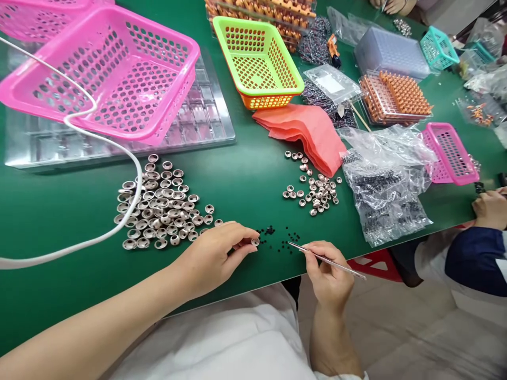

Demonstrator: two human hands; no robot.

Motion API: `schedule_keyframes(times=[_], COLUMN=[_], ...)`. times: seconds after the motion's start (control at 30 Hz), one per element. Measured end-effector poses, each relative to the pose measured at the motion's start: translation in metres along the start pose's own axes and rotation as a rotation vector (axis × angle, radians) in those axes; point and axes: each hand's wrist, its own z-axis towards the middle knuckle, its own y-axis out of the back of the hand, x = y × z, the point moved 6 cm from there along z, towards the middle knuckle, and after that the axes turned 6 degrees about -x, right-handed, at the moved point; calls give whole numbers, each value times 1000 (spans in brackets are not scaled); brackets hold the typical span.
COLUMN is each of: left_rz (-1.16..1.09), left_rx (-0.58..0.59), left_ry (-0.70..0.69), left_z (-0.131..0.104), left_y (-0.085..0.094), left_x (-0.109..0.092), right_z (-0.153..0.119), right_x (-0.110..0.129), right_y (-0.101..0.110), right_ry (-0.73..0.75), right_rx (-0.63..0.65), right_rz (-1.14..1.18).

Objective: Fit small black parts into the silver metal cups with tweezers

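we see a white garment [222,338] over the torso, its plain cloth loose and softly creased, with pale grey shadows running along the folds. both hands are bare, the left hand [224,250] and the right hand [330,277] alike, and we find uncovered wrists behind them. the left forearm [119,316] is bare all the way to where the view cuts it off, a long, smooth shape that looks broadest near that edge. on the right forearm [332,338] we make out a scrap of white sleeve [345,377] low in view (only its rim shows, so we cannot tell its full length).
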Motion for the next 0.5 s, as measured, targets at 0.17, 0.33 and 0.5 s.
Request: schedule_keyframes(times=[0.17, 0.33, 0.5], left_rz=[-19, -40, -56], left_rx=[9, 9, -2], left_ry=[37, 48, 46], left_z=[1, 1, 0], left_y=[1, 0, -1], left_x=[0, -1, 0], right_z=[-1, -1, -2], right_x=[1, 2, 6], right_y=[-1, -2, 0], right_ry=[9, 38, 84], right_rx=[9, 22, -5], right_rz=[-7, -23, -14])
